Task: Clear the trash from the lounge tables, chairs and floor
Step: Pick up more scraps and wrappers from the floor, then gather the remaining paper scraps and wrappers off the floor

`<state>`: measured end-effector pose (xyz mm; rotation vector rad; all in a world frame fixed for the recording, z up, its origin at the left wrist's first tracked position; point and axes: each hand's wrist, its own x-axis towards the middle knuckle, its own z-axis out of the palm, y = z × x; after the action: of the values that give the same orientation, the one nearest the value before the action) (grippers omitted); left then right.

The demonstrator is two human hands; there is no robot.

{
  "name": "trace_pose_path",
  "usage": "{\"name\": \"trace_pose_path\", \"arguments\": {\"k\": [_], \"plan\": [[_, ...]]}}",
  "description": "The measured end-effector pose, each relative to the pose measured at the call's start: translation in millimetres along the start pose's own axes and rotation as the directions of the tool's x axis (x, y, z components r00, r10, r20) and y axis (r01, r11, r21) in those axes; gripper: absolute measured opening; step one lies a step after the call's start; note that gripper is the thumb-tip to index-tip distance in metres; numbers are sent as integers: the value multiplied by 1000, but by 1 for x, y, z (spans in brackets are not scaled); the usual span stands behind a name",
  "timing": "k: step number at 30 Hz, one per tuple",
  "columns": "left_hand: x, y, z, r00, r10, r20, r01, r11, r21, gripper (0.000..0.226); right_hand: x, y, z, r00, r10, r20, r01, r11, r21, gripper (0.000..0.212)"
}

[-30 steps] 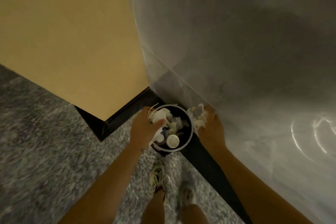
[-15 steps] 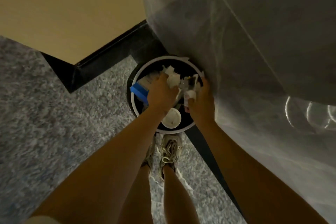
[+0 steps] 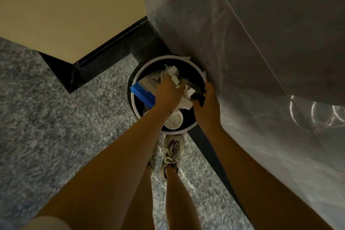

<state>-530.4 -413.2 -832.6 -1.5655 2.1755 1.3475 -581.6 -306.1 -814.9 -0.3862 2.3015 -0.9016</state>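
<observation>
- Grey speckled carpet (image 3: pixel 56 117) covers the floor of a corner where a tan wall (image 3: pixel 65 5) meets a grey marbled wall (image 3: pixel 242 33), with a black baseboard (image 3: pixel 112 52) along the foot of both.
- Your trash is in and over the round bin (image 3: pixel 164 56), which has a white rim and a dark inside and stands on the carpet in that corner, right against the marbled wall.
- Crumpled white paper (image 3: pixel 172 72) is heaped in the middle of the bin, reaching toward its far side.
- Your left hand (image 3: pixel 168 93) is over the bin's centre, back up, with its fingers curled down into that paper and holding it.
- Your right hand (image 3: pixel 207 106) is at the bin's right rim, just beside the marbled wall. Its thumb and fingers are closed around a dark crumpled wrapper (image 3: pixel 196 92), and white scraps lie between the two hands.
- A blue box (image 3: pixel 142 93) leans tilted over the left rim, touching your left wrist. A flat white sheet lies just behind it.
- A round white lid (image 3: pixel 174 120) lies at the near side of the bin, between your forearms.
- Your shoes (image 3: pixel 172 152), pale with loose laces, stand on the carpet just short of the bin's near rim.
- Curved light reflections show on the marbled wall at far right.
</observation>
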Motion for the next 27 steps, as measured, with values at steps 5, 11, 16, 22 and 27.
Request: {"name": "trace_pose_path", "arguments": {"k": [5, 11, 16, 22, 27], "plan": [[1, 8, -7, 999, -14, 50, 9, 995, 103, 31, 0, -10, -1, 1000, -11, -10, 12, 999, 45, 56], [-8, 11, -12, 995, 52, 84, -65, 985, 159, 35, 1, -22, -3, 999, -47, -15, 48, 997, 68, 51], [-17, 14, -30, 992, 113, 63, -117, 991, 61, 32, -3, -35, -11, 997, -80, -12, 81, 994, 68, 45], [-40, 38, -89, 964, 256, -74, -249, 964, 98, 32, -12, -80, -36, 958, -288, 8, 288, 957, 24, 38], [-84, 73, -178, 900, 374, -224, -363, 928, 88, 32, -32, -162, -61, 865, -494, 85, 497, 868, -15, 37]]}}
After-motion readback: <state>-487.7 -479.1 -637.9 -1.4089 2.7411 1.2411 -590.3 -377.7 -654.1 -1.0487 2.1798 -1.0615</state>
